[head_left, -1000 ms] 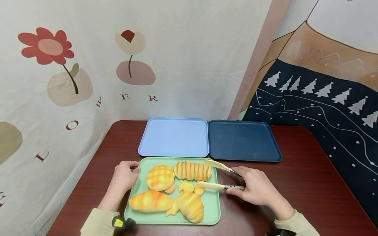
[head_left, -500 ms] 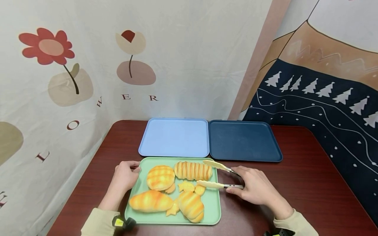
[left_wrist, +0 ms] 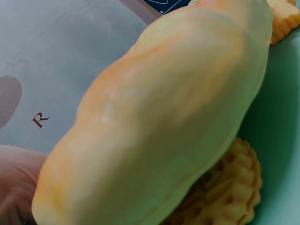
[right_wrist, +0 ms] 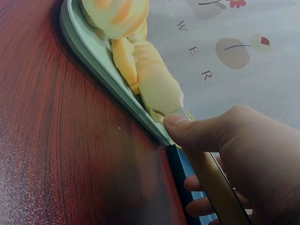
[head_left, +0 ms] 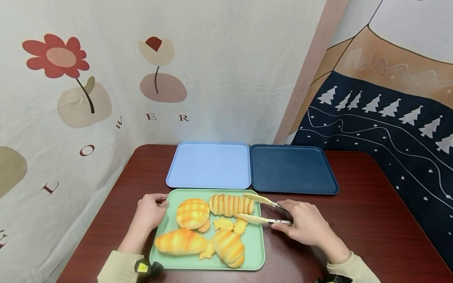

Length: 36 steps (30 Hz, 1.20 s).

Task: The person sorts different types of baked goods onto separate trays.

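My left hand (head_left: 150,212) grips the left rim of a green tray (head_left: 254,251), fingertips at its upper left edge. Tongs with cream tips (head_left: 253,219) are held in my right hand (head_left: 308,222), thumb along one arm in the right wrist view. The tong arms are spread, one tip on each side of the right end of a ridged, striped bread roll (head_left: 226,205). On the same tray lie a round checked bun (head_left: 192,213), a long bread (head_left: 180,242) and a croissant-like bread (head_left: 230,247). The long bread (left_wrist: 164,108) fills the left wrist view.
Small yellow biscuits (head_left: 223,224) lie among the breads, one a star (head_left: 208,250). Behind the green tray, a light blue tray (head_left: 209,165) and a dark blue tray (head_left: 293,169) stand side by side on the reddish-brown table (head_left: 361,204). A printed cloth (head_left: 230,78) hangs behind.
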Motion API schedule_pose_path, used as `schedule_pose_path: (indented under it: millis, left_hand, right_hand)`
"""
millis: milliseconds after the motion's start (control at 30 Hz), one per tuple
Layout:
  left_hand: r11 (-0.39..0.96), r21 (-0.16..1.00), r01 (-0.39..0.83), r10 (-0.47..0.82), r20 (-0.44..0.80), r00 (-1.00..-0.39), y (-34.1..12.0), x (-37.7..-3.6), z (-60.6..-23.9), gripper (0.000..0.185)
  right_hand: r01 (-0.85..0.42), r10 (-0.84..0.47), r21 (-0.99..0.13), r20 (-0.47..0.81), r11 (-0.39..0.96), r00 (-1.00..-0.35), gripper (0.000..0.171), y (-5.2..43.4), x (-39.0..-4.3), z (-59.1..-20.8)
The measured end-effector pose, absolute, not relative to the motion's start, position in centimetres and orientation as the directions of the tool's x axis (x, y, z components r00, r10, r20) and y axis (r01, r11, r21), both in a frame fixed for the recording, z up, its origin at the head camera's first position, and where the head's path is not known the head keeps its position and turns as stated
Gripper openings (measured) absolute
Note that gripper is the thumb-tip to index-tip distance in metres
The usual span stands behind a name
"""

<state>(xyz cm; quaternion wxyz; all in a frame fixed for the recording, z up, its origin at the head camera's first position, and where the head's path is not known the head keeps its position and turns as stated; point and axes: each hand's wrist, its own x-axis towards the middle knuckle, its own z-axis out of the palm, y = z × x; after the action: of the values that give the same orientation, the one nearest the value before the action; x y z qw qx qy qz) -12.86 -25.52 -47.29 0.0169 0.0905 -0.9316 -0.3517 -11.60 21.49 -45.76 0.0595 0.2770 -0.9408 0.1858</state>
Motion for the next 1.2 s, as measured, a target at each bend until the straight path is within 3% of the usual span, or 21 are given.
schedule_pose_path:
  millis: [433, 1200]
  left_hand:
    - [0.743, 0.654, -0.147, -0.179, -0.017, -0.984, -25.49, -12.87, -47.28, 0.028]
    - [0.738, 0.658, -0.147, -0.180, -0.019, -0.984, -25.56, -12.84, -47.34, 0.028]
  right_hand:
    - [-0.577, -0.512, -0.258, 0.278, 0.775, -0.813, 0.053, 21.58, -11.56, -45.80]
    - [-0.588, -0.510, -0.250, 0.314, 0.770, -0.801, 0.049, 21.94, -11.76, -45.64]
